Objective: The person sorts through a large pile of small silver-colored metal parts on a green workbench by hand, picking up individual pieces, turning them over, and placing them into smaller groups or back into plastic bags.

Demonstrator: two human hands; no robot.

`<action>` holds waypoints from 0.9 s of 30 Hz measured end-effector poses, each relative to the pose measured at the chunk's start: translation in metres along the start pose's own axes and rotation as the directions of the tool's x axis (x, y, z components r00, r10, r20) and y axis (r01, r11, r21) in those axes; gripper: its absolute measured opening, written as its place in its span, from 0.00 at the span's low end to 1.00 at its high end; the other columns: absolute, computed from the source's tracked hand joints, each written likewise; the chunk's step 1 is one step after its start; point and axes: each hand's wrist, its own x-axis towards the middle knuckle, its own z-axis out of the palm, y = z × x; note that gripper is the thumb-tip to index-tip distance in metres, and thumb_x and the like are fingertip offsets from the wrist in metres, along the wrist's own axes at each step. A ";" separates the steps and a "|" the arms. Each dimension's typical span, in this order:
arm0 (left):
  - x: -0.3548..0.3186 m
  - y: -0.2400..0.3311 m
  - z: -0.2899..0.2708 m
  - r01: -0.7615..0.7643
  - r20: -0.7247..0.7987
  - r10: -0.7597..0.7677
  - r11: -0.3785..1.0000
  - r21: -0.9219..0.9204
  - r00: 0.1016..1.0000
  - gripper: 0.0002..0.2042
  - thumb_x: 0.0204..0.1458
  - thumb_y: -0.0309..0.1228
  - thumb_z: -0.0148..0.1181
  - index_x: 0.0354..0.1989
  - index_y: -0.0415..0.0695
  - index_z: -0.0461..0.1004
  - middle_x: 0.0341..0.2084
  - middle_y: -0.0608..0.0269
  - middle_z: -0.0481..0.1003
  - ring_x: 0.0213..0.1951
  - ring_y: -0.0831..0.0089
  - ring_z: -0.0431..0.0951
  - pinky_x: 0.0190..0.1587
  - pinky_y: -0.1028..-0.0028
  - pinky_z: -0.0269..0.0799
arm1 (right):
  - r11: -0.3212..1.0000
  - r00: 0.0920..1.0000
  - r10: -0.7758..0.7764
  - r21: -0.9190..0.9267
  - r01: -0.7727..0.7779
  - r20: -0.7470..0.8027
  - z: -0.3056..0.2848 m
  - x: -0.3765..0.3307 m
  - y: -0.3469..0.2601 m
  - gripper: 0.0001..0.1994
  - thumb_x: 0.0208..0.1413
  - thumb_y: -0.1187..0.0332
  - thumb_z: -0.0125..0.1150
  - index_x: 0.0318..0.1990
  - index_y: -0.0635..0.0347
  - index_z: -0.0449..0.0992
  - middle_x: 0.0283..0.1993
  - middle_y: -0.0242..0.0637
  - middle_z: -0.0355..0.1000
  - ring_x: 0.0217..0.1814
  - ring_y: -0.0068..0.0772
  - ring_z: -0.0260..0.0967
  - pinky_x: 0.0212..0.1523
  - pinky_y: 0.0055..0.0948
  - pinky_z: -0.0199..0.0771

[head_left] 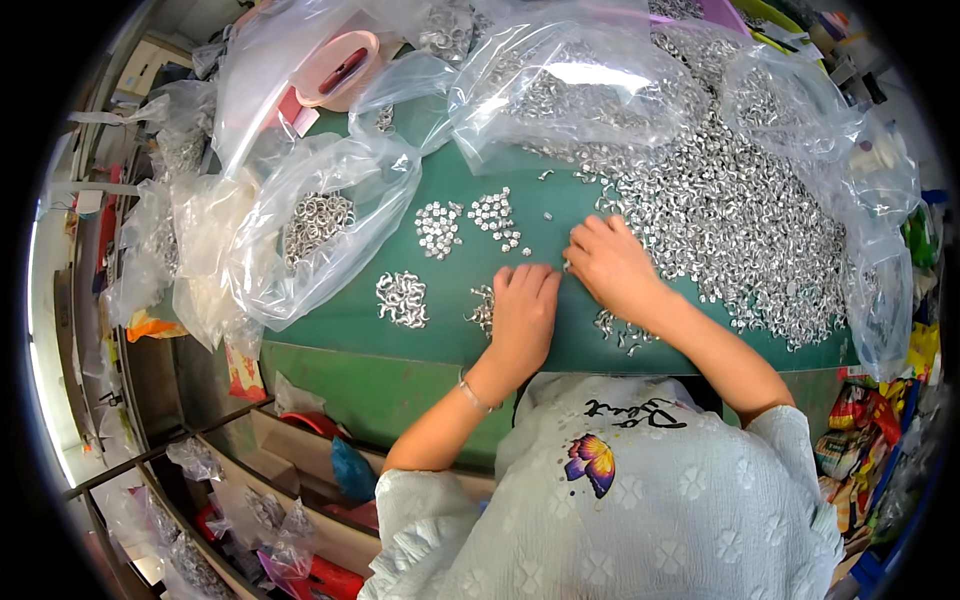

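My left hand (523,308) lies palm down on the green table (340,320), fingers together over a small cluster of silver metal pieces (483,308). My right hand (610,263) rests beside it, fingertips bent onto tiny pieces at the edge of a big heap of silver metal parts (740,210). Small sorted clusters lie ahead of my hands: one near left (401,298), two farther back (437,227) (495,216). What the fingers pinch is hidden.
Clear plastic bags crowd the table: one with silver rings (315,222) at the left, a large one (570,80) at the back. A pink tray (335,68) sits far left. Below the table edge are boxes and more bags (270,510).
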 end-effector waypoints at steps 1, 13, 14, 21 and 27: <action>-0.008 0.003 -0.003 0.023 0.009 -0.023 1.000 -0.006 1.000 0.15 0.43 0.18 0.58 0.42 0.39 0.73 0.39 0.60 0.72 0.44 0.62 0.71 0.50 0.62 0.60 | 1.000 1.000 0.008 -0.003 -0.008 0.002 0.002 -0.005 -0.005 0.06 0.39 0.74 0.60 0.29 0.58 0.75 0.33 0.34 0.66 0.42 0.34 0.62 0.43 0.32 0.59; -0.023 0.019 -0.006 0.117 -0.061 -0.117 0.993 -0.008 0.991 0.12 0.46 0.22 0.61 0.41 0.40 0.72 0.44 0.58 0.69 0.50 0.59 0.69 0.57 0.54 0.55 | 0.934 0.970 0.165 0.344 -0.096 -0.178 0.036 0.065 -0.001 0.09 0.47 0.72 0.64 0.38 0.59 0.75 0.39 0.35 0.68 0.44 0.40 0.63 0.44 0.36 0.62; -0.026 0.014 -0.004 0.127 -0.051 -0.127 0.992 0.003 0.991 0.12 0.46 0.22 0.61 0.40 0.41 0.72 0.44 0.58 0.69 0.51 0.59 0.69 0.58 0.53 0.54 | 0.947 0.974 0.162 0.303 -0.110 -0.155 0.037 0.065 -0.002 0.09 0.47 0.72 0.64 0.37 0.59 0.75 0.38 0.35 0.68 0.44 0.40 0.63 0.44 0.37 0.62; -0.031 0.015 -0.009 0.170 -0.114 -0.175 0.984 -0.054 0.978 0.10 0.46 0.21 0.61 0.38 0.40 0.72 0.43 0.58 0.69 0.52 0.58 0.69 0.61 0.45 0.50 | 0.976 0.972 0.154 0.179 -0.122 -0.175 0.043 0.069 -0.004 0.07 0.46 0.69 0.66 0.32 0.58 0.75 0.36 0.33 0.66 0.43 0.37 0.62 0.42 0.34 0.60; -0.034 0.012 -0.019 0.222 -0.142 -0.234 0.970 -0.096 0.962 0.10 0.48 0.21 0.60 0.39 0.39 0.71 0.43 0.56 0.68 0.51 0.56 0.68 0.61 0.44 0.50 | 0.961 0.970 0.204 0.217 -0.172 -0.132 0.049 0.083 -0.003 0.07 0.44 0.68 0.67 0.30 0.57 0.76 0.36 0.32 0.67 0.42 0.35 0.62 0.44 0.35 0.57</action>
